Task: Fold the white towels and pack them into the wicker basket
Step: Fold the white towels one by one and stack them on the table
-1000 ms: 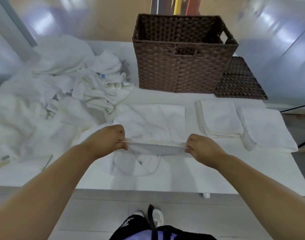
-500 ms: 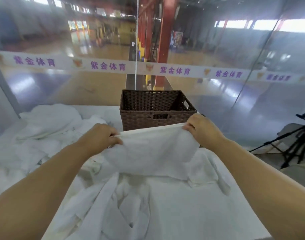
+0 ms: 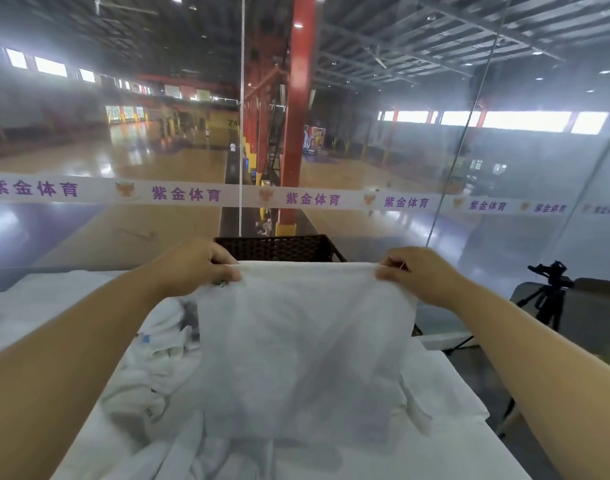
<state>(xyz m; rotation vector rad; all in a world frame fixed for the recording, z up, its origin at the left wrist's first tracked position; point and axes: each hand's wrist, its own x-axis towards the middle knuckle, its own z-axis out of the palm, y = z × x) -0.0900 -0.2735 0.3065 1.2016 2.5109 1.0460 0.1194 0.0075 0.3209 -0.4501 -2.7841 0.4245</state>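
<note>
We pinch the white towel [image 3: 303, 341] with left hand [image 3: 192, 268] and right hand [image 3: 417, 275] at its top corners; a slip could drop it onto crumpled towels [image 3: 144, 393] lower-left.

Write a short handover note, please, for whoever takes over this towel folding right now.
Left hand: pinches the top left corner of the white towel.
Right hand: pinches its top right corner; the towel hangs spread out above the table.
Wicker basket: behind the towel, only its rim shows, contents hidden.
Done: this towel is opened out, not yet folded.
Left: fold it, fold the crumpled towels on the left, pack all into the basket.
</note>
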